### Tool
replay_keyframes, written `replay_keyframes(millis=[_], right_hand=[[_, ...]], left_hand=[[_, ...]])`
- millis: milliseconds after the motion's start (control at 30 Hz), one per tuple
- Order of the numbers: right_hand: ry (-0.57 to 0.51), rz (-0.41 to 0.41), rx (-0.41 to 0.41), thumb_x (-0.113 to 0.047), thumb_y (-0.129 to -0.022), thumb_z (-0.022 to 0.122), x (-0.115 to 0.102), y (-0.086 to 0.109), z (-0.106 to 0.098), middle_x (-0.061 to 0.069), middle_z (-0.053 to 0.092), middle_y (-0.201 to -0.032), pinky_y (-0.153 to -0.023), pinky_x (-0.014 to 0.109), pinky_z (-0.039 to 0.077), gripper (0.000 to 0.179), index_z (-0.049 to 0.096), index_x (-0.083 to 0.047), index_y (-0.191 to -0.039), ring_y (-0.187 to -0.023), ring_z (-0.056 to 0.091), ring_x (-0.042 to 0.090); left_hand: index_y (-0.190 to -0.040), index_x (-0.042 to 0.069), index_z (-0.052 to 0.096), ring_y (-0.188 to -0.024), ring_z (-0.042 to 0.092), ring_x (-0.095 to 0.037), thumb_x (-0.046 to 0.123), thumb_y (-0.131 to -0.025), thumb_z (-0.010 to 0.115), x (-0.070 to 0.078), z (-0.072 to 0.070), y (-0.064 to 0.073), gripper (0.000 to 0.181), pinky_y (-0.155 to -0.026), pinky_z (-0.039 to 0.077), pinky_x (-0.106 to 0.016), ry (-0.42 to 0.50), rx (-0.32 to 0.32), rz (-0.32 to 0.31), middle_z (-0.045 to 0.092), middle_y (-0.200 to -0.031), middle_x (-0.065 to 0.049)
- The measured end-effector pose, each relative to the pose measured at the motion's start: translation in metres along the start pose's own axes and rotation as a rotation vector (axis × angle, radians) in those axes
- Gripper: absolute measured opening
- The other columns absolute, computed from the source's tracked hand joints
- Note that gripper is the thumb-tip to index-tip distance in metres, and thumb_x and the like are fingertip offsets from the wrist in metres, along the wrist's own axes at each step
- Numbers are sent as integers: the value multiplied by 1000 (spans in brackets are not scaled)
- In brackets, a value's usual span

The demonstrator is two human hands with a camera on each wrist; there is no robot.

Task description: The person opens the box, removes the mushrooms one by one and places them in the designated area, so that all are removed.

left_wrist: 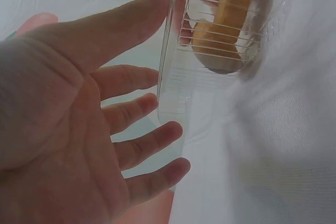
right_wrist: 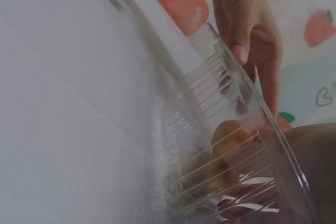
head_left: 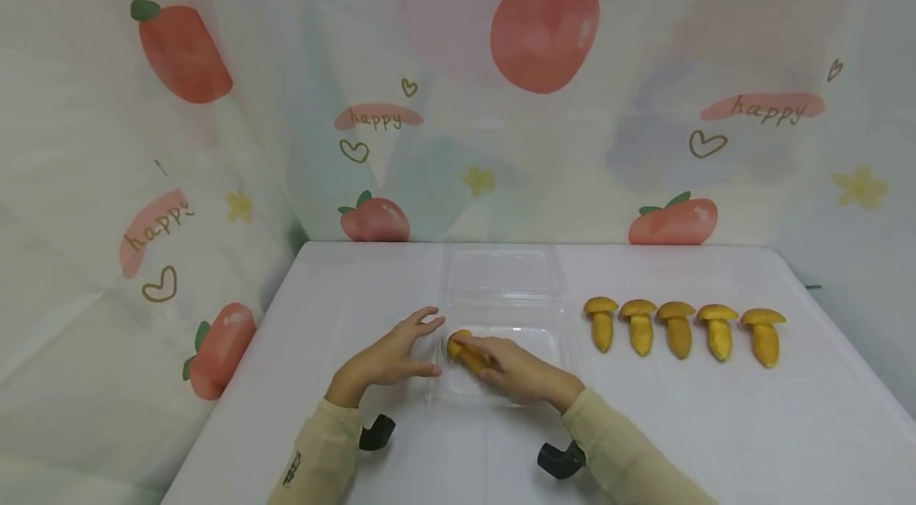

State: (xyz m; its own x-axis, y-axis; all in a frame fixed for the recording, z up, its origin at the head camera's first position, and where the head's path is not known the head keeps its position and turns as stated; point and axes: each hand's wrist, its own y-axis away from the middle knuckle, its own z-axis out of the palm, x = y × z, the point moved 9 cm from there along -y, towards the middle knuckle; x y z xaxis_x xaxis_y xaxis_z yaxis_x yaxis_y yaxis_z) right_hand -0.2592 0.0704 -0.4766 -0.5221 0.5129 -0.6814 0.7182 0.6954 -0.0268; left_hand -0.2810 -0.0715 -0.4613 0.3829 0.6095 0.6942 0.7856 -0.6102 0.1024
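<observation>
A clear plastic clamshell box point(head_left: 458, 394) lies on the table with its lid point(head_left: 501, 273) folded back behind it. Inside the box, at its left end, is a yellow-brown toy-like mushroom point(head_left: 460, 346), cap toward the left. My right hand point(head_left: 521, 371) reaches into the box and holds this mushroom, partly covering its stem. Through the box's ribbed wall the mushroom point(left_wrist: 223, 35) also shows in the left wrist view. My left hand point(head_left: 392, 355) is at the box's left side, fingers spread, thumb close to the rim; it grips nothing.
Several more mushrooms point(head_left: 676, 330) stand in a row to the right of the box, caps toward the back. White cloth covers the table point(head_left: 644, 441). A printed curtain point(head_left: 458, 171) hangs behind and at the sides. Black curved pieces point(head_left: 561, 460) stick out by both sleeves.
</observation>
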Motion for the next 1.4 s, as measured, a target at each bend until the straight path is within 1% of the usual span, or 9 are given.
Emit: replay_keyframes(millis=[133, 267, 500, 733, 900, 1033, 1100, 1167, 1400], right_hand=[[14, -4, -25, 6, -94, 62, -2, -5, 2, 17, 54, -149, -111, 53, 45, 65, 39, -4, -154, -134, 54, 32], [13, 2, -33, 6, -93, 63, -3, -8, 4, 16, 54, -148, -110, 53, 46, 64, 41, -3, -153, -133, 55, 32], [-41, 10, 70, 8, -90, 64, 0, -3, -5, 16, 58, -143, -106, 54, 49, 56, 51, -1, -144, -129, 57, 36], [-75, 45, 55, -9, -95, 69, 0, 3, -11, 20, 52, -145, -111, 59, 43, 52, 52, -5, -144, -134, 51, 40], [-128, 62, 136, -12, -97, 67, -2, 14, -29, 21, 51, -144, -105, 60, 47, 47, 55, -10, -143, -130, 53, 41], [-158, 60, 216, -13, -98, 66, -5, 24, -47, 15, 55, -143, -97, 43, 52, 49, 52, -12, -145, -118, 57, 30], [-167, 65, 262, -14, -98, 66, -6, 29, -58, 12, 56, -142, -93, 35, 52, 50, 51, -14, -146, -113, 58, 25], [-174, 68, 310, -13, -98, 66, -5, 34, -68, 11, 57, -143, -91, 30, 51, 51, 50, -15, -146, -111, 59, 24], [-209, 38, 452, -5, -99, 62, -4, 47, -90, 14, 58, -143, -86, 25, 49, 52, 49, -12, -148, -117, 59, 29]], left_hand=[[-156, 2, 36, -154, 21, -42, 21, -90, 77, -3, -1, 0, 80, -121, 25, -63, 5, -1, -11, 22, -167, -19], [-155, 2, 37, -154, 22, -43, 21, -90, 78, -3, -1, 0, 80, -121, 26, -64, 6, 2, -3, 22, -167, -19], [-156, 3, 36, -154, 22, -41, 24, -90, 77, -2, 2, -3, 81, -121, 27, -62, 6, -14, 9, 21, -168, -17], [-156, 4, 36, -153, 24, -42, 23, -90, 78, -2, 2, -3, 81, -121, 27, -63, -5, -12, -21, 22, -168, -16], [-156, 5, 37, -154, 23, -40, 22, -89, 78, -6, 5, -1, 81, -121, 27, -63, 15, -7, -54, 22, -168, -14], [-155, 3, 37, -154, 24, -41, 21, -88, 79, -9, 6, 2, 81, -121, 27, -63, 25, -4, -50, 23, -167, -15], [-155, 2, 37, -153, 24, -42, 21, -88, 79, -8, 5, 1, 81, -121, 27, -62, 9, -1, -29, 23, -167, -17], [-155, 3, 37, -153, 24, -41, 21, -88, 79, -6, 4, 0, 81, -121, 27, -62, 5, 6, -22, 23, -167, -17], [-156, 2, 37, -154, 23, -41, 19, -88, 79, -4, 1, -4, 81, -121, 27, -62, 14, 12, -18, 23, -167, -17]])
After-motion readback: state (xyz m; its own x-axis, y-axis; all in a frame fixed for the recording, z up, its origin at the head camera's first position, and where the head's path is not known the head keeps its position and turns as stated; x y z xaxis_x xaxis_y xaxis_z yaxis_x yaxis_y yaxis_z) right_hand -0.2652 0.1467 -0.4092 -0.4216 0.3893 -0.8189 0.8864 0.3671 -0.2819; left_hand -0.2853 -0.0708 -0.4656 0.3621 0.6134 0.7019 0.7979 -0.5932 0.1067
